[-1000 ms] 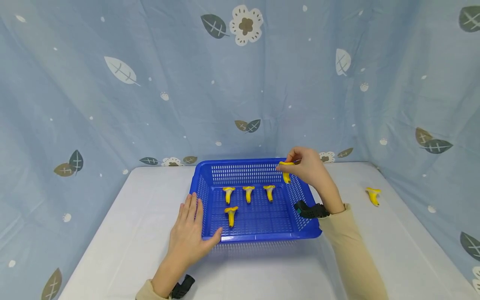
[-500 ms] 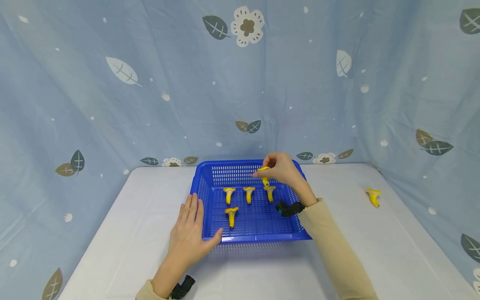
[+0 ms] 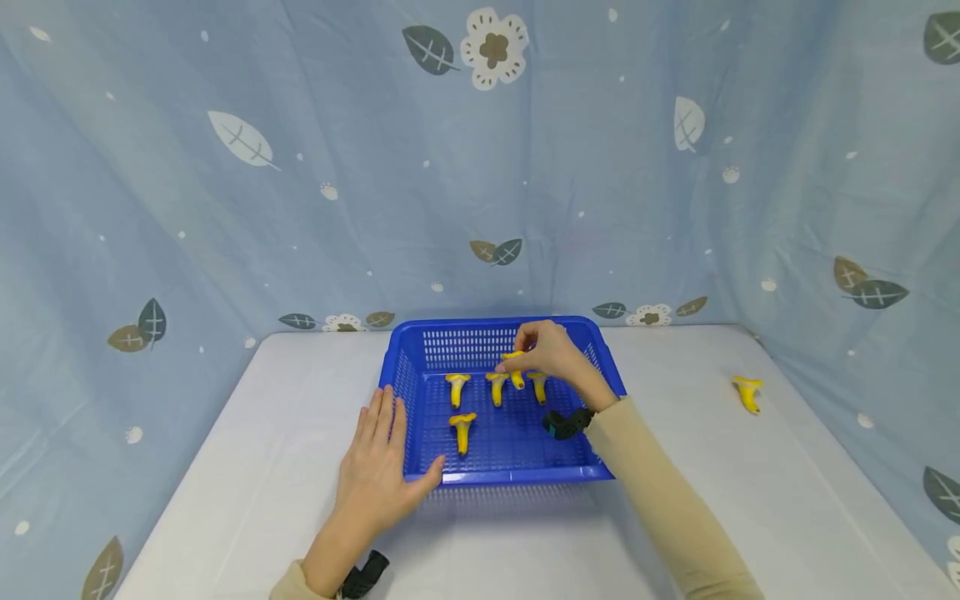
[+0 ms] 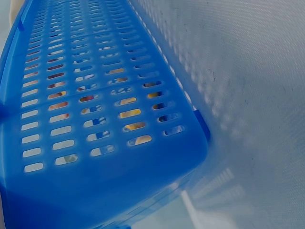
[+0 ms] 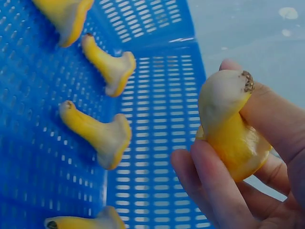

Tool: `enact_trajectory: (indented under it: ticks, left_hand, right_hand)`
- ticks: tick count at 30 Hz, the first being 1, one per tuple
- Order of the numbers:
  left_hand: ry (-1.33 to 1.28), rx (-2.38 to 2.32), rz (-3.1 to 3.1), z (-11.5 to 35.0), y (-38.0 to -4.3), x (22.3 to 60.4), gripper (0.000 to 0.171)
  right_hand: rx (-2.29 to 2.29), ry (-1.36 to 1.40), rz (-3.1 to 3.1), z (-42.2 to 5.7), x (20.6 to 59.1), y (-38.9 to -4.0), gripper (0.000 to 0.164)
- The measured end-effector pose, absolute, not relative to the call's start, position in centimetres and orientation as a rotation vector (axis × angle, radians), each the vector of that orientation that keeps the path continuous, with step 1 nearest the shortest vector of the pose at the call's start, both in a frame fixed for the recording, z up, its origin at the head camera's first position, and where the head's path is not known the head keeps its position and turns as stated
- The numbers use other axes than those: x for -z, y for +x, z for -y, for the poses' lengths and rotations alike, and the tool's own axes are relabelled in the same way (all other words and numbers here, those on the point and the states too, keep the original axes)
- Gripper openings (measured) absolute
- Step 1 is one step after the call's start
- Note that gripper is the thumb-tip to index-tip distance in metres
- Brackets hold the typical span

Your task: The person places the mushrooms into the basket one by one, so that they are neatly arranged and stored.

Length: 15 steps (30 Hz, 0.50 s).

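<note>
A yellow chanterelle mushroom (image 3: 517, 381) is pinched between the thumb and fingers of my right hand (image 3: 553, 353), above the back half of the blue plastic basket (image 3: 517, 477). The right wrist view shows this held mushroom (image 5: 228, 119) with its dark stem tip upward. Inside the basket, three mushrooms lie in a back row, the middle mushroom (image 3: 497, 388) close to the held one. One front mushroom (image 3: 462, 433) lies at the left. My left hand (image 3: 375, 475) rests with straight fingers at the basket's left front corner. The left wrist view shows only the perforated basket wall (image 4: 105, 176).
Another chanterelle mushroom (image 3: 747, 393) lies on the white tabletop (image 3: 697, 467), right of the basket. A blue patterned curtain (image 3: 375, 208) hangs behind and at both sides. Black wrist straps (image 3: 567, 423) sit at both wrists.
My right hand has moved left and then down into the basket with the mushroom, from the right back corner to above the back row. The left hand has stayed still.
</note>
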State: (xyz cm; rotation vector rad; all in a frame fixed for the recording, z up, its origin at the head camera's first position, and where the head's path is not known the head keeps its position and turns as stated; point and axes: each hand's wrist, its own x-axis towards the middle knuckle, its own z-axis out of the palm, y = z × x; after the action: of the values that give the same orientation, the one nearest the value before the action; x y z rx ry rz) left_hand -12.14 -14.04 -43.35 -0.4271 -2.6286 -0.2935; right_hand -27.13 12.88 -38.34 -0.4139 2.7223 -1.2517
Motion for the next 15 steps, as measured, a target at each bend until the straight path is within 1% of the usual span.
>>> enact_trajectory:
  ticks: [15]
  left_hand:
    - [-0.423, 0.297, 2.644, 14.0, -12.0, 43.2, 0.096]
  right_hand:
    - [1.028, -0.562, -2.578, -12.5, 39.7, -27.3, 0.025]
